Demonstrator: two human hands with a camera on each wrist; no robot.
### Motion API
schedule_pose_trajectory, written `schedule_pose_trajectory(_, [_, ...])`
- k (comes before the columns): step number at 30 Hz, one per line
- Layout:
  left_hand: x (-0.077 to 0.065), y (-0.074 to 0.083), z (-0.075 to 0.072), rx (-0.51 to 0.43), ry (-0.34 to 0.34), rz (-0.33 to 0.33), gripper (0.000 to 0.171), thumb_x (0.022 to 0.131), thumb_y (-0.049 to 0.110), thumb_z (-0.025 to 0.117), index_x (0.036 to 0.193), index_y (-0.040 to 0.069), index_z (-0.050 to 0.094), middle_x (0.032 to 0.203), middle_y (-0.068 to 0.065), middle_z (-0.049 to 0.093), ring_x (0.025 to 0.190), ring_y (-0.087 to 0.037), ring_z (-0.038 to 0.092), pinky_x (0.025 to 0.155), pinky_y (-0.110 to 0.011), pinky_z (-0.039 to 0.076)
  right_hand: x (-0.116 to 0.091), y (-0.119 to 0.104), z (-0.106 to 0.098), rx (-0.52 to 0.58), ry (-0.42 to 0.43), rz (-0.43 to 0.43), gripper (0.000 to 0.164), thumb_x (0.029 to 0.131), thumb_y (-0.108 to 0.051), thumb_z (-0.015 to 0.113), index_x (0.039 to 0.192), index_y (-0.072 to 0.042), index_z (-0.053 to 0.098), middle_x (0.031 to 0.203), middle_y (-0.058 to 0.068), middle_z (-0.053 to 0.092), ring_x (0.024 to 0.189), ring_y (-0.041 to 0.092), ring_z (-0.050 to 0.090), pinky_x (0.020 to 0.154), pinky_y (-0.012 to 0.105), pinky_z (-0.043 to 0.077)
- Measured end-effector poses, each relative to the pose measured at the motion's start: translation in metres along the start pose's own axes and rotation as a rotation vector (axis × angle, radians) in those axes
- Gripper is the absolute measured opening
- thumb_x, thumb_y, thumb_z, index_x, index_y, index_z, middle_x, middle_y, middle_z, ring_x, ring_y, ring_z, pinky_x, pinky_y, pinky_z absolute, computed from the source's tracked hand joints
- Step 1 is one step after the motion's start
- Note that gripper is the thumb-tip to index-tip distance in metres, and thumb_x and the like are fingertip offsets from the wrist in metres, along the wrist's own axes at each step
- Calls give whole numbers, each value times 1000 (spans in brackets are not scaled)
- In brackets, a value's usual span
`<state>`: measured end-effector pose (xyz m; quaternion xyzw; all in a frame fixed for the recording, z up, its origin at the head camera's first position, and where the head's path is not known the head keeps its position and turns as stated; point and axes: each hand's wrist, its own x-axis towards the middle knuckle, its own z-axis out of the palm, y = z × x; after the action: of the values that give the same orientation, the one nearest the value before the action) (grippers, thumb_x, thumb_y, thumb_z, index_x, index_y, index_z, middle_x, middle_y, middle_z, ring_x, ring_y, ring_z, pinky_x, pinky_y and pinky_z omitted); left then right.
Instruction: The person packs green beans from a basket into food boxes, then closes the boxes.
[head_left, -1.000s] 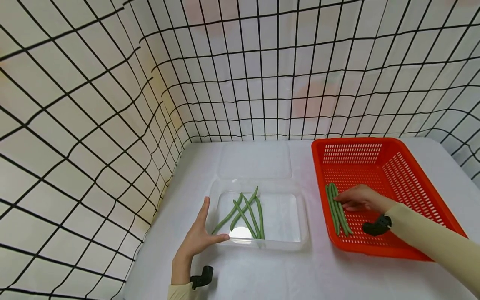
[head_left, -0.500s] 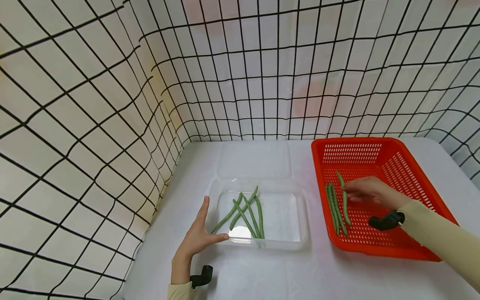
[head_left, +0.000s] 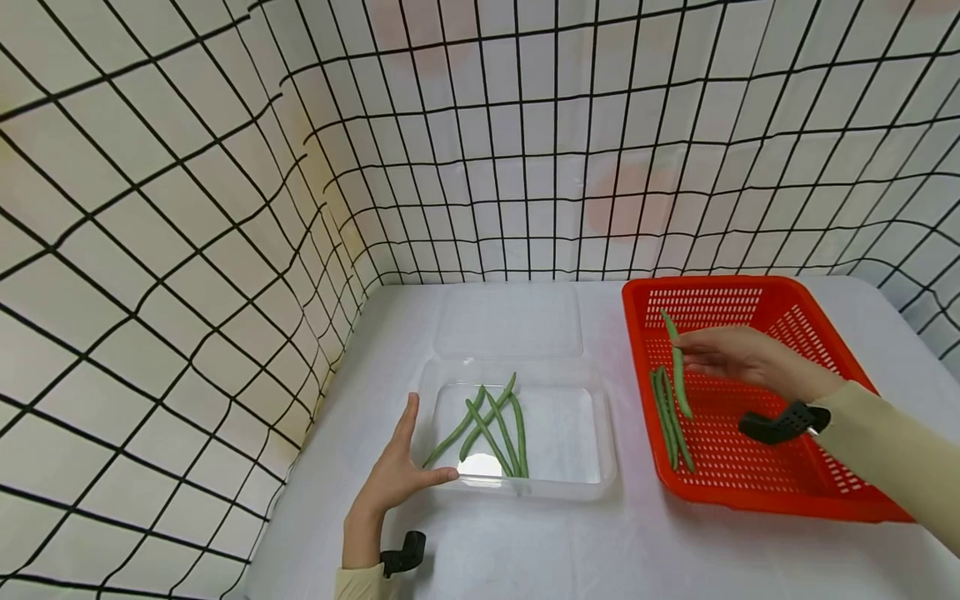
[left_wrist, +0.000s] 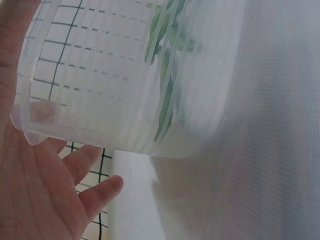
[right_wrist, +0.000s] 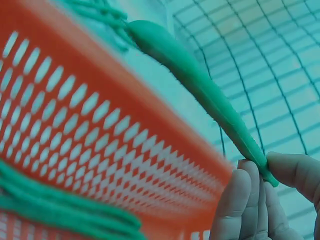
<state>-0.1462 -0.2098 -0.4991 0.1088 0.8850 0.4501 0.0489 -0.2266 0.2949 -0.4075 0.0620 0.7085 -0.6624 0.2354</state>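
Note:
My right hand (head_left: 738, 354) pinches a green bean (head_left: 678, 375) between thumb and fingers, over the left part of the red basket (head_left: 862, 375). The right wrist view shows this bean (right_wrist: 200, 92) slanting up from the fingertips, which grip it near one end. Under it, a few more green beans (head_left: 666, 421) lie along the basket's left wall. Several beans (head_left: 489, 437) lie criss-crossed in a clear plastic container (head_left: 609, 425). At that container's near left corner is my left hand (head_left: 390, 479), thumb and fingers spread around the rim (left_wrist: 90, 141).
A clear flat lid (head_left: 510, 321) lies on the white table (head_left: 525, 550) behind the container. Black netting (head_left: 480, 200) over pale walls closes off the back and both sides. The basket stands to the container's right.
My right hand has drawn one bean away from the others in the basket and raised it, moving up and back. My left hand and the container have stayed put.

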Motion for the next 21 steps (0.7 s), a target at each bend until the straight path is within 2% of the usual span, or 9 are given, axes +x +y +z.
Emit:
schedule_pose_trajectory(3, [0,0,0,-2,3,8,126,63,46,87,153,30,0,157,5,0,142,-21,4,109,-54,14,3,-10,16,54,-5,12,10,93,-18,64,91,-16,73,90,2,68,83,17,66,80,32,53])
schedule_pose_trajectory(5, [0,2,0,-1,-1,-1,126,63,44,87,153,28,0,158,3,1,142,-21,4,109,-55,14,3,-15,28,43,-20,1,10,93,-17,64,95,-13,72,91,3,67,83,17,65,82,33,52])
schedule_pose_trajectory(7, [-3,13,-3,-16,-9,-6,126,65,37,88,153,23,0,158,-1,1,142,-23,3,109,-55,13,8,-20,42,41,-23,12,11,92,-16,65,97,-9,72,89,4,67,82,17,65,82,33,52])
schedule_pose_trajectory(10, [-3,16,-4,-23,-12,-13,125,65,32,88,153,20,0,158,-4,1,142,-24,2,108,-56,12,16,-25,65,31,-33,25,16,91,-15,66,100,-3,70,88,5,67,80,17,65,81,32,52])
schedule_pose_trajectory(13, [-2,9,-2,-23,-2,1,125,65,36,88,153,23,0,158,-2,1,142,-25,3,108,-57,13,28,-27,86,22,-44,39,22,91,-14,66,105,3,67,87,6,69,79,17,65,77,30,53])
schedule_pose_trajectory(17, [0,1,0,-21,1,14,126,62,46,87,153,30,0,158,4,0,142,-22,3,108,-56,14,41,-25,112,-4,-76,41,36,90,-15,67,116,10,59,89,8,68,80,19,65,82,34,52])
schedule_pose_trajectory(21, [0,0,0,-17,-4,7,127,61,51,85,152,32,-2,157,9,-1,142,-19,2,109,-53,14,51,-19,135,-14,-103,55,35,89,-13,68,114,11,60,88,9,68,77,19,65,83,36,51])
